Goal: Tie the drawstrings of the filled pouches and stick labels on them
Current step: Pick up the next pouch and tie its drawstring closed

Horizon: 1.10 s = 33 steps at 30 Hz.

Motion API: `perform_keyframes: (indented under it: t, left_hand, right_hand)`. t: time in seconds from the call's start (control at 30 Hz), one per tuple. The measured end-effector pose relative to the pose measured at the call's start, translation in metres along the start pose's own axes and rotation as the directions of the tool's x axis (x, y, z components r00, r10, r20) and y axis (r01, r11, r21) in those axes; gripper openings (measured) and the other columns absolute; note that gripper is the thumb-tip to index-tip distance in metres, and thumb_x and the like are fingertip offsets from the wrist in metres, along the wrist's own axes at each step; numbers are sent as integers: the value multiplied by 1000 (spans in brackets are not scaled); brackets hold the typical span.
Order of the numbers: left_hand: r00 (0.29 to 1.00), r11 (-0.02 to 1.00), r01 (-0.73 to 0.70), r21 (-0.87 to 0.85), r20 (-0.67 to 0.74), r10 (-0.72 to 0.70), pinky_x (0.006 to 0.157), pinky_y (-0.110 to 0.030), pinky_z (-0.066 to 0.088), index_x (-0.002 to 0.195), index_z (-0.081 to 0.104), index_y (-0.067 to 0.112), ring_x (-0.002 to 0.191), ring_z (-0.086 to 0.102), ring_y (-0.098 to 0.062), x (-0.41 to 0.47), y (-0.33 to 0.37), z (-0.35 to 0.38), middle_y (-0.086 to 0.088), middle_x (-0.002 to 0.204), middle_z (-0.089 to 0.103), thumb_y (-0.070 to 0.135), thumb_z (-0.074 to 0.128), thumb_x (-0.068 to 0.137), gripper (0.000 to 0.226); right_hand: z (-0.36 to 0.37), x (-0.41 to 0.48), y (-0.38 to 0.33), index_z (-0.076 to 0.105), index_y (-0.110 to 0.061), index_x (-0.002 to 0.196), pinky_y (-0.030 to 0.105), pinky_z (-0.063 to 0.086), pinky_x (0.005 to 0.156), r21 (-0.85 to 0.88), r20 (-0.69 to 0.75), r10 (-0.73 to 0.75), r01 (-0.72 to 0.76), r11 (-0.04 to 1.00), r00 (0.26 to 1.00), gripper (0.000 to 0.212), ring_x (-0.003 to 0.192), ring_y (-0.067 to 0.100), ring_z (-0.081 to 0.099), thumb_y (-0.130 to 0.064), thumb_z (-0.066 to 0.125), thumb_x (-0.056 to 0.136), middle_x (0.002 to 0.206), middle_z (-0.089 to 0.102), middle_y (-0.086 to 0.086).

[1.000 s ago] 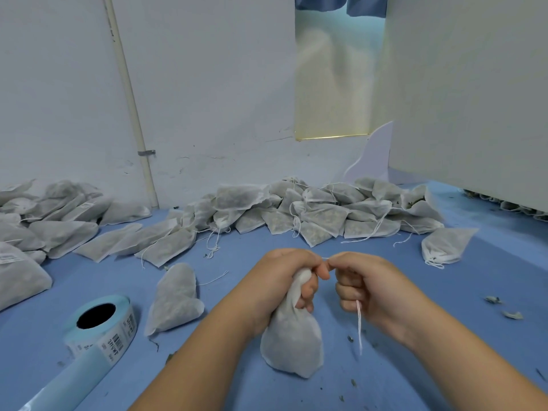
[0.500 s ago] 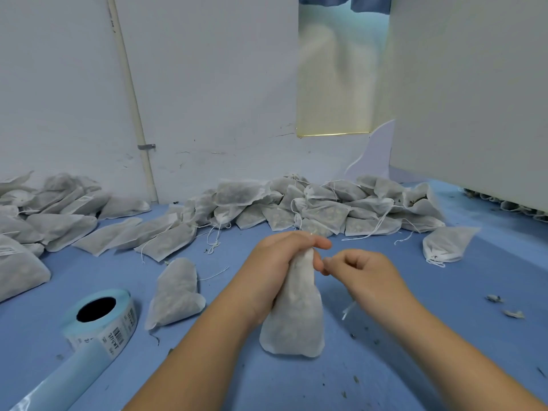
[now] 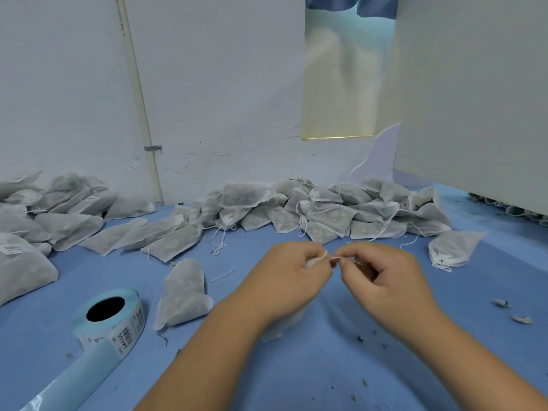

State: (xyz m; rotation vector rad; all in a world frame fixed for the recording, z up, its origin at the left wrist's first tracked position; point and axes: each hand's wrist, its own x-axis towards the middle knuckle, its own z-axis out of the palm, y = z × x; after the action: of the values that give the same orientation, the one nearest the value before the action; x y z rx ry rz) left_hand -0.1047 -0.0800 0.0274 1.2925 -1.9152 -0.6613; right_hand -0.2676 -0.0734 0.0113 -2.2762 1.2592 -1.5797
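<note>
Blue tabletop (image 3: 326, 381) fills the lower half, dotted w/ dark crumbs (image 3: 360, 339) near my arms and two pale scraps (image 3: 501, 303) off to the right. Behind it stands a scuffed white wall (image 3: 222, 84) w/ a thin pipe (image 3: 139, 99) running up it, held by a metal clip (image 3: 153, 148). A big white panel (image 3: 474, 84) closes off the right side, w/ a yellowish gap (image 3: 341, 84) between wall and panel.

My left hand (image 3: 284, 280) is curled round the neck of a pouch (image 3: 284, 324), which stands on the tabletop mostly hidden under my palm. My right hand (image 3: 385, 280) pinches the drawstring (image 3: 324, 256) btwn thumb and forefinger, other fingers curled in; the two hands are almost touching.

Label roll (image 3: 112, 318) sits front left, its blue backing strip trailing toward me. One filled pouch (image 3: 184, 295) lies flat just beside it. A heap of pouches (image 3: 311, 212) w/ loose strings lies along the wall at centre, another pile (image 3: 44, 209) at far left, incl. one labelled pouch (image 3: 20, 262). A single cinched pouch (image 3: 453, 250) lies apart on the right.
</note>
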Motion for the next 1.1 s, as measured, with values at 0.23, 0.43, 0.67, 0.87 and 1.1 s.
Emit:
perform_keyframes:
  t: [0.23, 0.43, 0.67, 0.87, 1.1]
  left_hand:
    - [983, 997, 67, -39, 172, -59, 59, -26, 35, 66, 67, 31, 51, 43, -4, -1, 11, 1, 13, 58, 49, 38, 55, 86, 25]
    - [916, 658, 323, -681, 400, -36, 57, -27, 45, 57, 59, 13, 49, 45, -18, -3, 10, -12, -2, 55, 46, 25, 55, 73, 20]
    - [872, 452, 445, -773, 488, -25, 51, -25, 45, 60, 62, 13, 42, 41, -14, -2, -1, -13, 2, 47, 40, 24, 54, 75, 20]
    - [855, 373, 497, -784, 516, -56, 44, -21, 37, 64, 61, 13, 35, 32, -9, 1, -4, -9, 7, 39, 32, 23, 61, 68, 11]
    - [843, 348, 516, -783, 536, -43, 43, -20, 31, 61, 60, 14, 32, 30, -7, 1, -8, -5, 8, 36, 30, 22, 55, 73, 15]
  right_hand:
    - [-2, 1, 11, 66, -30, 67, 12, 33, 52, -1, 18, 119, -119, 993, 993, 26, 53, 6, 46, -8, 66, 81, 52, 50, -7]
    - [-1, 2, 15, 67, -31, 74, 27, 44, 53, 85, 15, 224, -224, 971, 975, 14, 50, 14, 50, -24, 63, 85, 54, 56, -1]
    - [-3, 4, 12, 66, -25, 96, 16, 46, 71, -197, -29, 147, -150, 969, 989, 15, 82, -5, 55, -17, 63, 85, 87, 60, -17]
    - [-8, 3, -13, 64, -21, 92, 14, 42, 61, -14, -127, -102, 101, 995, 987, 15, 75, 5, 55, -18, 58, 79, 80, 56, -16]
    - [0, 0, -17, 65, -26, 74, 12, 36, 53, 131, 101, 90, -103, 986, 991, 17, 55, 9, 51, -11, 67, 82, 64, 57, -18]
